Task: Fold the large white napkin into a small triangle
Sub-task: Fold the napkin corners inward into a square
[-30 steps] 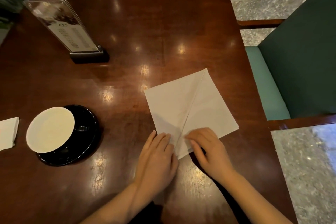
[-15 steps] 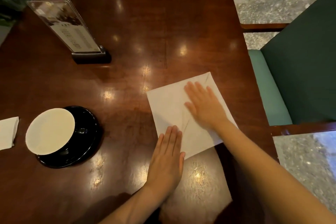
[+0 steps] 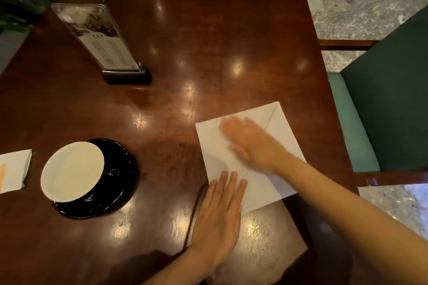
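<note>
Large white square paper napkin [image 3: 284,136] lay flat, near-right on dark polished wooden table [image 3: 185,53]. Left hand [image 3: 220,213] flat, fingers straight, pinned near corner. Right hand [image 3: 250,143] flat, blurred, fingers extended, pressed centre. Judged best: firm anchor, outward sweep along crease.

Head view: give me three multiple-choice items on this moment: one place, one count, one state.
1. The black round saucer lies where? A left of the large white napkin; B on it; C under it.
2. How many hands touch the napkin? A none; B one; C two.
3. The napkin is: A crumpled; B flat on the brown wooden table; C lifted.
A: the saucer sits to its left. C: left hand and right hand both rest on it. B: it lies spread under flat palms.
</note>
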`<state>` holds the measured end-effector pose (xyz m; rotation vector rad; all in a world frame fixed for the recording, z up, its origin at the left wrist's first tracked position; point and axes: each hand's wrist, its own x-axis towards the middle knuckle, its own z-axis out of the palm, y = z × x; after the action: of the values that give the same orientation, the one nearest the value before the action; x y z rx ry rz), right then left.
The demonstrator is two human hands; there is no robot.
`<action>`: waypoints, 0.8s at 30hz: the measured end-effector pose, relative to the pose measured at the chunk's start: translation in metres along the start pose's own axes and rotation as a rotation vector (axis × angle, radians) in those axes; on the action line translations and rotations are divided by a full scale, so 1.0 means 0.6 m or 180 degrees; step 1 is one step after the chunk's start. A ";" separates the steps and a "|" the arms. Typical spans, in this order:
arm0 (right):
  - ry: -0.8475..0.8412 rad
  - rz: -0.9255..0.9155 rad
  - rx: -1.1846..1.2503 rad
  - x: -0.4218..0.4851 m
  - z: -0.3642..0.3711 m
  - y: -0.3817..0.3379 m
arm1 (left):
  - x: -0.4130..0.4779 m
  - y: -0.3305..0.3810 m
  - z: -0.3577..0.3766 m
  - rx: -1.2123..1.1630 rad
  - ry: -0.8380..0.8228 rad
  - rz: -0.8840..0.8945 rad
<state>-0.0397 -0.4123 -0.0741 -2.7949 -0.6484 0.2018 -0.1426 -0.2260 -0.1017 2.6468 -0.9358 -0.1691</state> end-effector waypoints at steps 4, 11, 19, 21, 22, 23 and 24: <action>-0.0236 -0.0016 -0.0484 0.010 0.034 0.002 | -0.003 0.002 0.001 0.0178 -0.0186 -0.0078; 0.0030 0.1140 -0.0439 0.060 0.008 0.077 | -0.006 -0.006 -0.015 0.0105 -0.0174 0.0042; 0.0337 0.2385 -0.0362 0.059 0.015 0.074 | 0.039 -0.061 -0.067 -0.0144 0.0025 -0.0269; 0.0369 0.2798 -0.0311 0.056 0.017 0.067 | 0.047 -0.055 -0.077 -0.0298 0.0230 -0.0313; 0.0396 0.2970 -0.0246 0.056 0.015 0.063 | 0.054 -0.049 -0.080 -0.0377 0.0408 -0.0368; 0.0483 0.2994 -0.0195 0.058 0.013 0.056 | 0.062 -0.044 -0.080 -0.0416 0.0570 -0.0424; 0.0644 0.2770 -0.0187 0.061 0.009 0.046 | 0.071 -0.041 -0.076 -0.0348 0.0632 -0.0483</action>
<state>0.0032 -0.4182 -0.0900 -2.9020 0.6404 0.0531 -0.0852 -0.2226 -0.0672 2.5757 -0.6445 0.0080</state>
